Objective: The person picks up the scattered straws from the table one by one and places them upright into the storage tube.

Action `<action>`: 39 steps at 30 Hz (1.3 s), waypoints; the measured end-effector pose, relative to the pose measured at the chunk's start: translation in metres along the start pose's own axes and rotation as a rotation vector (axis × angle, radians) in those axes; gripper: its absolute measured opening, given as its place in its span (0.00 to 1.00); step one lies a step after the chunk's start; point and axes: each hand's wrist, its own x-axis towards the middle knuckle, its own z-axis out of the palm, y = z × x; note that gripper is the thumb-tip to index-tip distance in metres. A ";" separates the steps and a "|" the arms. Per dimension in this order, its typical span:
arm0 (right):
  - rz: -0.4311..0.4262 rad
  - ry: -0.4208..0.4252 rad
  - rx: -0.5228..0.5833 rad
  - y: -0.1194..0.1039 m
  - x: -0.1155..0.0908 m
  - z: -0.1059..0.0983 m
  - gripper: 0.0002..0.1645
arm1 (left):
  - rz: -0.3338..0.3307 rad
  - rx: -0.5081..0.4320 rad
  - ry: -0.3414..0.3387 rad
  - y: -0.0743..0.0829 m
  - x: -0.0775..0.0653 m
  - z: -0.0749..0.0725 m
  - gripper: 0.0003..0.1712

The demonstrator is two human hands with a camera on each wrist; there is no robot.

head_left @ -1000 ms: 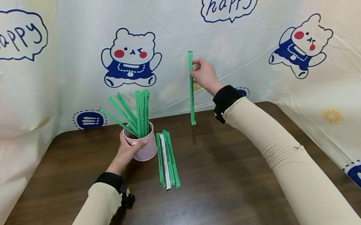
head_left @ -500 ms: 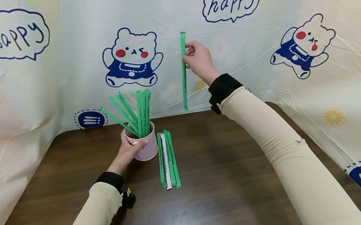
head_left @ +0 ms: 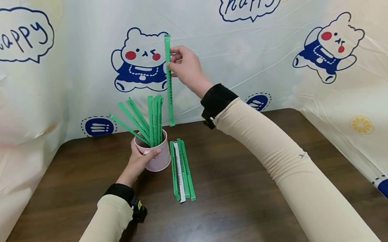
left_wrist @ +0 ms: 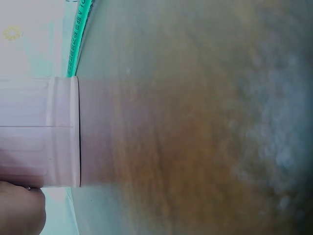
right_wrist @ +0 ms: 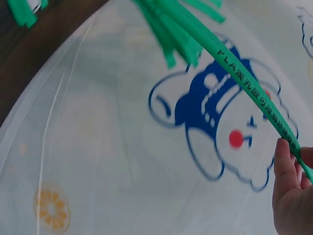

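Observation:
My left hand grips a small pink cup from its left side, thumb across the front; the cup stands upright on the table. Several green-wrapped straws lean out of its mouth. Up and to the right of them, my right hand pinches one more green-wrapped straw near its upper part. This straw hangs almost upright, its lower end above the table and right of the cup's straws. In the right wrist view, black print runs along the held straw. The left wrist view has the cup's wall close up.
Just right of the cup, several green-wrapped straws and a white-wrapped one lie side by side on the dark wooden table. A pale printed curtain rises behind the table and along both sides.
My right hand has risen and then moved left with the straw, which now hangs nearer the cup. The left hand, the cup and the straws on the table have stayed in place.

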 end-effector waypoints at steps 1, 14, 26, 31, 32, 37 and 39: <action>-0.014 -0.005 0.007 0.000 -0.001 0.005 0.25 | 0.003 -0.001 0.002 0.000 0.000 0.000 0.61; -0.054 -0.078 -0.002 0.032 -0.021 0.059 0.23 | 0.011 -0.016 0.006 0.001 -0.002 0.002 0.61; -0.022 -0.090 -0.094 0.083 -0.045 0.092 0.23 | -0.010 -0.008 0.010 0.000 -0.001 0.002 0.61; 0.007 -0.098 -0.086 0.097 -0.055 0.099 0.23 | -0.017 -0.018 0.014 -0.003 0.002 0.001 0.61; 0.009 -0.104 -0.083 0.099 -0.056 0.099 0.23 | -0.018 -0.017 0.016 -0.003 0.002 0.001 0.61; 0.019 -0.142 -0.086 0.107 -0.061 0.098 0.23 | -0.010 -0.003 0.026 -0.004 0.003 0.001 0.61; 0.032 -0.165 -0.092 0.109 -0.062 0.095 0.24 | -0.007 0.000 0.032 -0.004 0.002 0.002 0.61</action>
